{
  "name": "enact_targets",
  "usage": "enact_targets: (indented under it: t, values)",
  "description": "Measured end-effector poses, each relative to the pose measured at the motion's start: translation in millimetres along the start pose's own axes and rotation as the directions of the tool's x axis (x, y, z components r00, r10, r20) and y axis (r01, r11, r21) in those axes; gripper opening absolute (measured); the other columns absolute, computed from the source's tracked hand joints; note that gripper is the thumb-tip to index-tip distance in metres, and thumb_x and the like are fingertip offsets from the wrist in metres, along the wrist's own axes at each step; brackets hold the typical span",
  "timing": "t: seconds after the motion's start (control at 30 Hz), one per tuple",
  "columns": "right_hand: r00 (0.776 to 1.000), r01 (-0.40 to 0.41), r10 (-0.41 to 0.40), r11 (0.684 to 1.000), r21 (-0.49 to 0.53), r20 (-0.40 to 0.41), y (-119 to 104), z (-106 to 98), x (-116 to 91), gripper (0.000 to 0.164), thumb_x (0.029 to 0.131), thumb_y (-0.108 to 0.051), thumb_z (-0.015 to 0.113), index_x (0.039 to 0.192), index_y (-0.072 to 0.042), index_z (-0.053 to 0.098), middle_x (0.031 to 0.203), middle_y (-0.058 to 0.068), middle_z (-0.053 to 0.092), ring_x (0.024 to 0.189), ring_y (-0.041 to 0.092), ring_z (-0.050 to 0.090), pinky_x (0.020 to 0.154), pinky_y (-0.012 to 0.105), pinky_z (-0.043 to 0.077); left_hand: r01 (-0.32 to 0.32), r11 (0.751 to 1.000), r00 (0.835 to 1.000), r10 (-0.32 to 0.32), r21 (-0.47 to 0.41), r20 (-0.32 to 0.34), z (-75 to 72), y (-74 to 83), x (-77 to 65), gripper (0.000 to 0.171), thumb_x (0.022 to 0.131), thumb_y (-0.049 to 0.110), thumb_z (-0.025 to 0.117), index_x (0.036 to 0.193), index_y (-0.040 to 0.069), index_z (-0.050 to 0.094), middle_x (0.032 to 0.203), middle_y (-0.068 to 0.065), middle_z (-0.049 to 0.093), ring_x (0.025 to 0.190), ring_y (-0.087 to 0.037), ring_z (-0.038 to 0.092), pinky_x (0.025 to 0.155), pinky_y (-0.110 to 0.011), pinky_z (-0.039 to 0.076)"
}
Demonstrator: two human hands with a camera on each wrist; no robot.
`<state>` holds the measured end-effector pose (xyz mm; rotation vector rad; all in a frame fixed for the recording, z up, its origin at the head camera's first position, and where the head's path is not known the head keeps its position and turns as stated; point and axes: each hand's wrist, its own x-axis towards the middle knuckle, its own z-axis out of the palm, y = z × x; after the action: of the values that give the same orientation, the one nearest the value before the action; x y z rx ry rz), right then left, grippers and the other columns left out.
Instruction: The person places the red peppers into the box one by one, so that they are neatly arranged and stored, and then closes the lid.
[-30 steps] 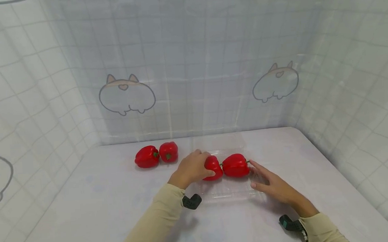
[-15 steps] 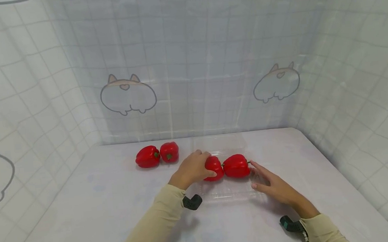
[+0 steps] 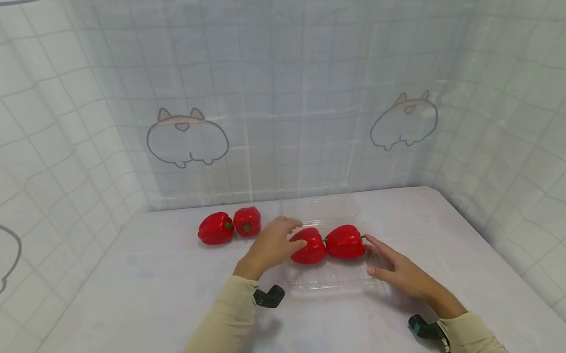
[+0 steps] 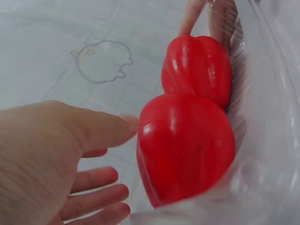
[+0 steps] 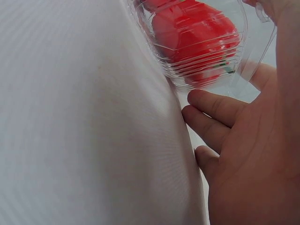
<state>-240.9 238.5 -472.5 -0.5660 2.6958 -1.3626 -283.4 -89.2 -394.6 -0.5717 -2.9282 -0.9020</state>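
Note:
Two red bell peppers lie end to end in a clear plastic clamshell box [image 3: 331, 281], the left bell pepper [image 3: 313, 251] and the right bell pepper [image 3: 344, 242]. My left hand [image 3: 272, 247] is spread beside the left pepper, its thumb tip right at the pepper's side. In the left wrist view that thumb [image 4: 108, 131] overlaps the pepper's edge while the other fingers hang apart from it. At the box's right end, my right hand [image 3: 404, 272] rests with loosely extended fingers. Its fingertips [image 5: 197, 97] are close by the ribbed box wall in the right wrist view.
Two more red bell peppers, one on its side [image 3: 215, 229] and one with its stem toward me [image 3: 247, 222], lie left of the box on the white table [image 3: 149, 320]. The box's clear lid [image 3: 317, 208] stands folded back behind it. Patterned curtains [image 3: 276, 88] surround the table.
My left hand has let go of the left pepper and drawn slightly left, its fingers spreading. The pepper stays in the box. My right hand has stayed in place.

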Motion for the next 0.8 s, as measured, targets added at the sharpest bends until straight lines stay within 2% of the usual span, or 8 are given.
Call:
enact_targets:
  t: [0.23, 0.5, 0.67, 0.8]
  values:
    - [1.0, 0.02, -0.021, 1.0, -0.007, -0.005, 0, -1, 1, 0.079, 0.095, -0.037, 0.067, 0.16, -0.024, 0.024, 0.156, 0.017, 0.039, 0.146, 0.039, 0.03, 0.109, 0.073, 0.021, -0.001, 0.995, 0.997, -0.007, -0.103, -0.076, -7.0, -12.3, -8.4, 0.052, 0.086, 0.033, 0.079, 0.133, 0.019, 0.063, 0.128, -0.003, 0.061, 0.11, -0.025, 0.06, 0.083, -0.04, 0.058]
    - [1.0, -0.018, 0.018, 1.0, -0.014, 0.0, -4, -2, 0, 0.082, 0.094, -0.04, 0.067, 0.161, -0.024, 0.023, 0.157, 0.016, 0.037, 0.147, 0.04, 0.027, 0.108, 0.074, 0.022, 0.019, 0.99, 0.99, -0.037, -0.136, -0.134, -11.2, -22.9, -15.2, 0.054, 0.085, 0.033, 0.08, 0.134, 0.02, 0.063, 0.126, -0.001, 0.063, 0.111, -0.026, 0.062, 0.083, -0.04, 0.059]
    - [1.0, -0.012, 0.012, 1.0, -0.011, 0.001, -1, 0, 0, 0.081, 0.094, -0.04, 0.066, 0.161, -0.024, 0.023, 0.157, 0.016, 0.037, 0.147, 0.04, 0.027, 0.108, 0.074, 0.021, 0.046, 0.988, 0.984, -0.07, -0.151, -0.164, -12.8, -31.9, -20.3, 0.053, 0.084, 0.031, 0.082, 0.133, 0.021, 0.063, 0.126, 0.001, 0.063, 0.112, -0.025, 0.062, 0.083, -0.04, 0.059]
    - [1.0, -0.01, 0.01, 1.0, -0.004, 0.004, -1, 0, 0, 0.081, 0.094, -0.039, 0.067, 0.161, -0.023, 0.023, 0.157, 0.017, 0.036, 0.147, 0.041, 0.026, 0.108, 0.074, 0.021, 0.036, 0.989, 0.98, -0.063, -0.141, -0.187, -15.8, -38.2, -23.4, 0.051, 0.085, 0.03, 0.081, 0.132, 0.018, 0.064, 0.126, -0.002, 0.064, 0.111, -0.027, 0.063, 0.083, -0.041, 0.059]
